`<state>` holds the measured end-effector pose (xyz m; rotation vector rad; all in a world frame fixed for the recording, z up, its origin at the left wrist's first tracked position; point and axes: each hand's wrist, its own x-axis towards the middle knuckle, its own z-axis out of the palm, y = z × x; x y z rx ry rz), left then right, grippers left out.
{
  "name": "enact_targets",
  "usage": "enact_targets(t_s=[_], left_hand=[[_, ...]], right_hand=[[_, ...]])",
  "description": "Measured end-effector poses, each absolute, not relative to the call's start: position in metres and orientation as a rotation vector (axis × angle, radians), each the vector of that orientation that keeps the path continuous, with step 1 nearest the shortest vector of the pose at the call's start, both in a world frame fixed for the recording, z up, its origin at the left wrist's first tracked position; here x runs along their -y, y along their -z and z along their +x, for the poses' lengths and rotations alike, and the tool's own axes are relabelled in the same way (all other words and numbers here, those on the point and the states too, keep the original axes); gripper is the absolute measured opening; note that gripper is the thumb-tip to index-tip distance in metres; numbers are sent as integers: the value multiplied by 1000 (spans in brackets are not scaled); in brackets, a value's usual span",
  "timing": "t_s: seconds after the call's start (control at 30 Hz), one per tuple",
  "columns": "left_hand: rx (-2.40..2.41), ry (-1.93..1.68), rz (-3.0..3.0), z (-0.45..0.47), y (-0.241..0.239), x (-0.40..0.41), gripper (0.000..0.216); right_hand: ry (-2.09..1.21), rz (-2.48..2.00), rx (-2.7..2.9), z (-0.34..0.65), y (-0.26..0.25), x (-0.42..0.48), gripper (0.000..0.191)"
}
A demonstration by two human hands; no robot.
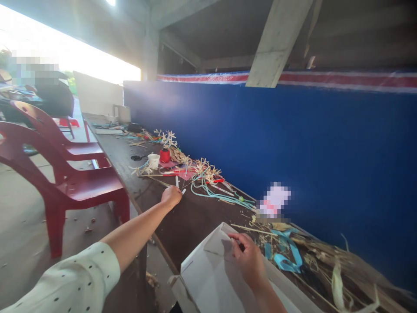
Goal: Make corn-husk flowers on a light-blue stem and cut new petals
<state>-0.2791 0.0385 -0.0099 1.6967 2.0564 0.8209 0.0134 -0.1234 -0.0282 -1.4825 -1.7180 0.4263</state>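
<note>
Two dark red plastic armchairs stand at 9 o'clock on a grey floor scattered with small bits. A blue partition, edged red and white along its top, fills 3 o'clock. A concrete beam slants down at 1 o'clock; a concrete pillar stands at 11.

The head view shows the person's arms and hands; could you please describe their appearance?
The left sleeve is pale with dark dots, ending near the elbow. The left hand and right hand are bare; no right sleeve shows.
</note>
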Motion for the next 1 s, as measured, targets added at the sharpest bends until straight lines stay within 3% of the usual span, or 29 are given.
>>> enact_targets(t_s=[0.73, 1.0], left_hand=[[-2183, -714, 1759, -278, -1, -27, 34], [-2014, -1340, 1854, -249, -44, 5, 30]], right_hand=[[-442, -1407, 1646, 11, 25, 125, 30], [-417, -1438, 1241, 25, 22, 118, 38]])
